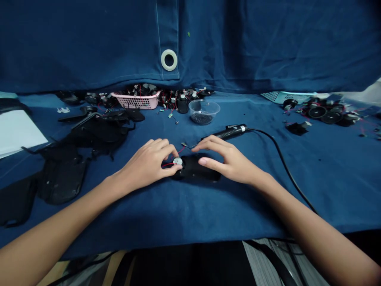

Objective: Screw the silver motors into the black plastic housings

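Partly, the right hand [228, 159] hides the black casing [194, 170].

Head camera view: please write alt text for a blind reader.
The left hand pinches a silvery round part at one end of a black piece on blue cloth; the right hand is open over that piece. Behind are a corded black tool, a clear bowl of dark bits and a pink basket.

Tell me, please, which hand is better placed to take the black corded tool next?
Probably the right hand: it is nearer to the black corded tool and looks open, while the left hand holds the small silver round part.
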Demonstrator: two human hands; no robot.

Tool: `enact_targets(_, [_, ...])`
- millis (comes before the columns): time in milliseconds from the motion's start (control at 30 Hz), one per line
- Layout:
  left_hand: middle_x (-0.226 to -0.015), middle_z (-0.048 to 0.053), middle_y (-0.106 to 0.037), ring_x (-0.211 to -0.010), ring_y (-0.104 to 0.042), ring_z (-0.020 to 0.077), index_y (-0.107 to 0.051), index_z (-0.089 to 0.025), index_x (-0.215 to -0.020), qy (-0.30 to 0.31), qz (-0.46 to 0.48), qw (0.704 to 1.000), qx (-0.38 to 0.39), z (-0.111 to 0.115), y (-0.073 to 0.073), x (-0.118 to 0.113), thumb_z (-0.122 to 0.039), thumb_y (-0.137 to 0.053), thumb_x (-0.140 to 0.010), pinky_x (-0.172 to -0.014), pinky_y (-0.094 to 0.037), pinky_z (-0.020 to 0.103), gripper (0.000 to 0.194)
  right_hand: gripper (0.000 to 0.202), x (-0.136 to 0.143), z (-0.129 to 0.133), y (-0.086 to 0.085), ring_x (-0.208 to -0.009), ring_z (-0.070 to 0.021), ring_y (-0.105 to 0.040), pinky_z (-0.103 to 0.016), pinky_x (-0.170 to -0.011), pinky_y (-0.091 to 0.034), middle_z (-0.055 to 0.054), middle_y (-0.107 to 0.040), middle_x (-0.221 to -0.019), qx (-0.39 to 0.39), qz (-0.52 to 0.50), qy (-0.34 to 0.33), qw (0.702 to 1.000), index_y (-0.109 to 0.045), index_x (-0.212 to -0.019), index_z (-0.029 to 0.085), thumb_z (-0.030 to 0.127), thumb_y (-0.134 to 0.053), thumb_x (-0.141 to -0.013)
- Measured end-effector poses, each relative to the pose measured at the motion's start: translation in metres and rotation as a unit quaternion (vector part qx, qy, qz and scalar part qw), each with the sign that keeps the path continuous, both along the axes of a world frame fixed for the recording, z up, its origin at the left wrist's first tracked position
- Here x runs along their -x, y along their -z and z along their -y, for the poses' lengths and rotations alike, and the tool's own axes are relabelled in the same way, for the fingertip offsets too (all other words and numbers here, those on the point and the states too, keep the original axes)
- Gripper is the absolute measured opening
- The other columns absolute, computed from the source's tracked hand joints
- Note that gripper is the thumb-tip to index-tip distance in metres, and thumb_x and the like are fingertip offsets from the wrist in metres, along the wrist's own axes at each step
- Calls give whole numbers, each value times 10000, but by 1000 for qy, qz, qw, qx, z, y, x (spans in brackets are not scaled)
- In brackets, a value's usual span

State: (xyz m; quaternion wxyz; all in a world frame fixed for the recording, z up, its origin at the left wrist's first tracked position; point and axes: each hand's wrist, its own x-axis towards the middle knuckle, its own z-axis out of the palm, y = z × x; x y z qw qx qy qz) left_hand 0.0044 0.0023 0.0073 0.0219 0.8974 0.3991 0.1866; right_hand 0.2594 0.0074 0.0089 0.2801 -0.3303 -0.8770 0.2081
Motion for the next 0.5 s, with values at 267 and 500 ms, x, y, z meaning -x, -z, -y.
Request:
enact_targets(267, [-1298, 63, -512, -1193, -494, 244, -485, -235, -1291, 21, 51, 990, 128, 3, -1, 4, -537, -554, -907, -1030, -405, 411, 494, 552, -1, 3, 2, -1213, -238, -525, -409, -1081, -416, -91, -538, -1282, -35, 89, -18, 995, -568, -1301, 235, 533, -642, -842])
enact_targets(500, [-1233, 44, -572, -1193, -524, 237, -571, -249, -1219, 55, 38, 988, 138, 0, 4, 3, -467, -542, -936, -1053, -400, 387, 358, 551, 5, 7, 6, -1163, -248, -547, -427, -1040, -451, -105, -551, -1264, -62, 121, -15, 991, -556, -1324, 229, 543, -592, -873])
